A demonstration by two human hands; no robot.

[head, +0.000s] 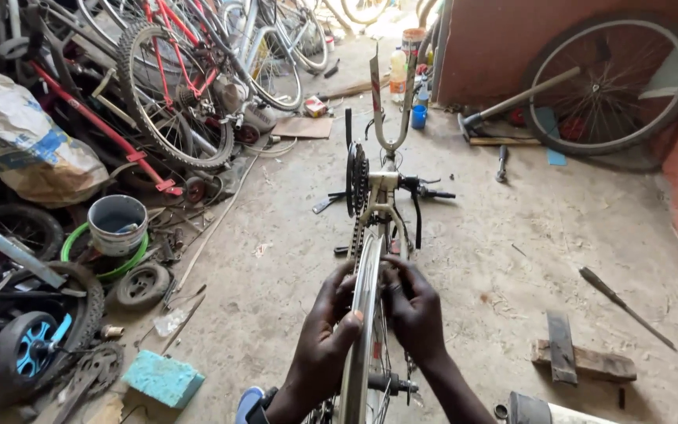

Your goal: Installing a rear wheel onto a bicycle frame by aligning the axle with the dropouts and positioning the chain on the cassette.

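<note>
An upside-down bicycle frame (387,161) stands on the concrete floor in front of me, its chainring (357,182) and pedals up. Its bare metal wheel rim (366,298) runs toward me between my hands. My left hand (327,334) grips the rim from the left, thumb over its edge. My right hand (413,310) holds the rim from the right, fingers curled on it near the spokes. The wheel's hub axle (392,385) shows below my hands.
A pile of bicycles (190,78), tyres and a small blue wheel (29,349) fills the left. A grey bucket (117,224), a teal sponge block (163,378), a screwdriver (625,306), wood blocks (582,360), a hammer (512,102) and a leaning wheel (614,82) lie around.
</note>
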